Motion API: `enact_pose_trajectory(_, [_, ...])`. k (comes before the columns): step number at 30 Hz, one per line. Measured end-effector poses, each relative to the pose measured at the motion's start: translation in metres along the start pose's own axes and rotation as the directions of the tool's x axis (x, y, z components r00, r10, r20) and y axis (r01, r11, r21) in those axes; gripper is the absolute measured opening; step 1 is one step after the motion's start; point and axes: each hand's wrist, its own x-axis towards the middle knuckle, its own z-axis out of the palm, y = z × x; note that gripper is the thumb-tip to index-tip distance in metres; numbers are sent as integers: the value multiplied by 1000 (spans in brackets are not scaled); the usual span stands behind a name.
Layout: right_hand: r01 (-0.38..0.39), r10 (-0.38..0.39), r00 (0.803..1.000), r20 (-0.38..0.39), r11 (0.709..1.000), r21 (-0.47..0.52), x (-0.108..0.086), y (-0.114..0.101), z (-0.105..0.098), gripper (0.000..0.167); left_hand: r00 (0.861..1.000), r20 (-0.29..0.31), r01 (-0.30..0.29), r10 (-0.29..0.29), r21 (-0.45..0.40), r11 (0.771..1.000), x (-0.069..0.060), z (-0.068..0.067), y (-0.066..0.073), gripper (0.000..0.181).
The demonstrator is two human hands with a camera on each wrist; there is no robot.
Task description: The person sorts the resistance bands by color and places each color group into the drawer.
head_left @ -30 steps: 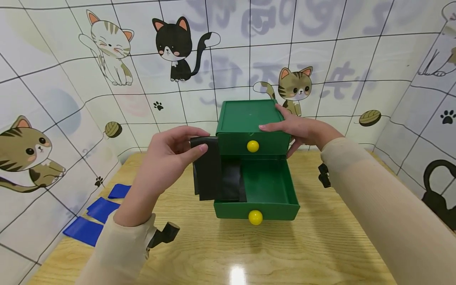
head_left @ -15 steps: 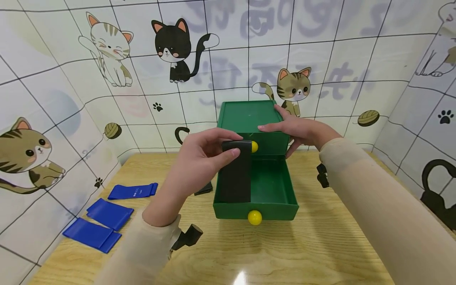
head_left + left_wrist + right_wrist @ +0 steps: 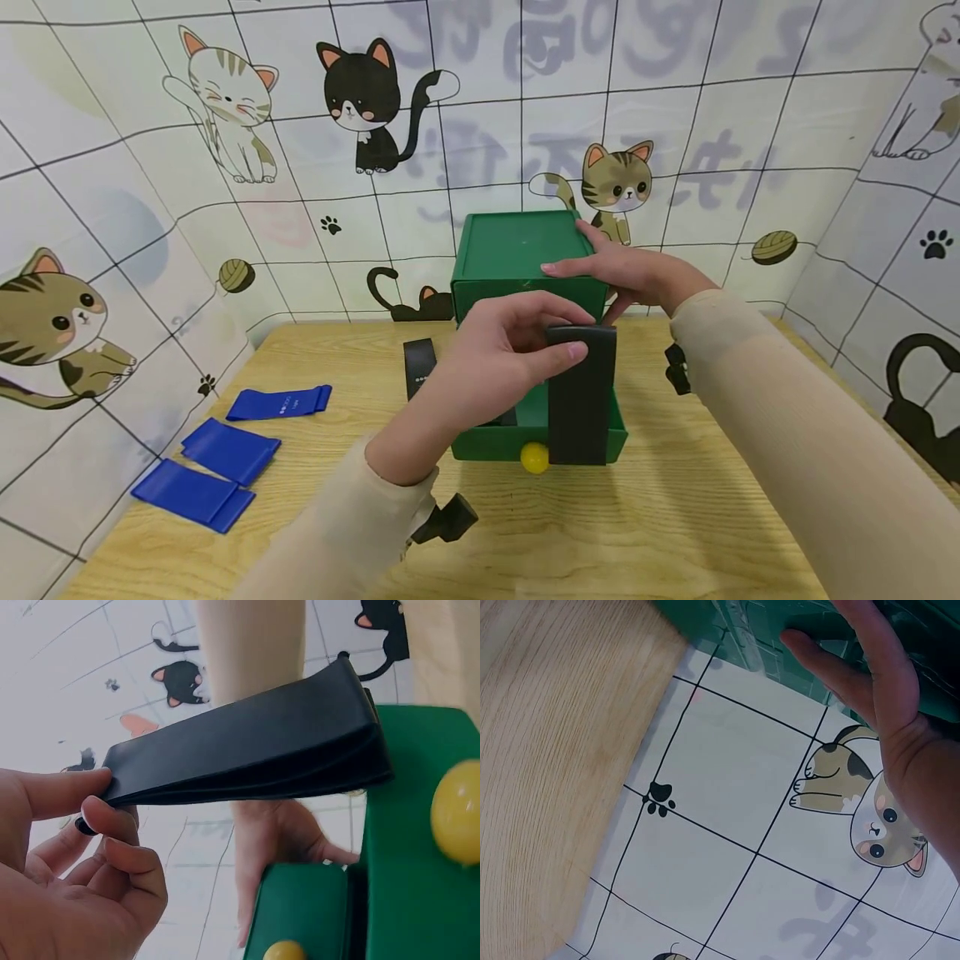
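Note:
My left hand (image 3: 510, 358) pinches the top of a folded black resistance band (image 3: 581, 400) between thumb and fingers. The band hangs upright in front of the right part of the pulled-out lower drawer (image 3: 487, 444). In the left wrist view its stacked folds show along one side. Part of another black band (image 3: 507, 418) shows inside the drawer at left, mostly behind my left hand. My right hand (image 3: 618, 268) rests with spread fingers on the top and right side of the green drawer box (image 3: 525, 242). In the right wrist view straight fingers touch the green plastic.
Another black band (image 3: 418, 362) lies on the wooden table left of the box, partly covered by my left hand. Several folded blue bands (image 3: 232, 450) lie further left. A yellow knob (image 3: 535, 457) sticks out from the drawer front. A cat-print wall covering (image 3: 487, 125) stands behind.
My left hand has carried the black band rightward from the drawer's left side to its right part, and slightly downward. The right hand stays on the box.

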Motion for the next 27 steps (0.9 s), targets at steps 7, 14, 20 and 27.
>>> enact_pose_trajectory(7, [4,-4,1000,6,1000,-13,0,1,-2,124,996,45,67,-72,104,992,18,11,-10,25])
enact_pose_trajectory(14, [3,-3,1000,-7,1000,26,0,0,1,125,983,18,172,-181,217,961,35,11,-32,31])
enact_pose_trajectory(20, [9,-8,1000,-7,999,54,0,0,1,124,981,-7,186,-193,304,934,41,13,-41,25])
enact_pose_trajectory(27, [3,-3,1000,-9,999,46,0,0,1,124,975,63,166,-213,435,885,54,9,-32,19])
